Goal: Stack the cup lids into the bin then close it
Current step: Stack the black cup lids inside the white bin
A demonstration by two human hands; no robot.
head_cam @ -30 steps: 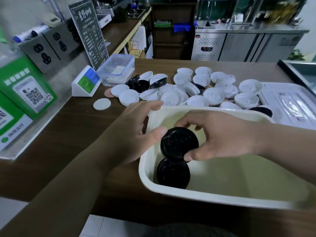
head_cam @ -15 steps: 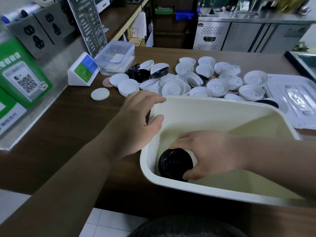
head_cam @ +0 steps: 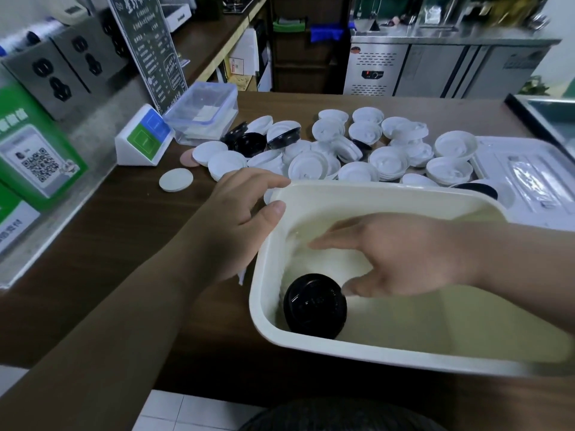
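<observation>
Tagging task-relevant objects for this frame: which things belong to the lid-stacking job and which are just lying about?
Job: cream bin; stacked black lids in its near-left corner; loose white lids and loose black lids on the counter; left hand on the bin's rim; right hand open inside it.
Lying about: clear lidded box; menu board; QR code stand; wall sockets.

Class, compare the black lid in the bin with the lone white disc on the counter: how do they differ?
The black lid is dark and lies inside the bin, by its near-left corner; the white disc is pale and lies on the counter. The black lid has a raised top; the white disc looks flat. Both are round.
</observation>
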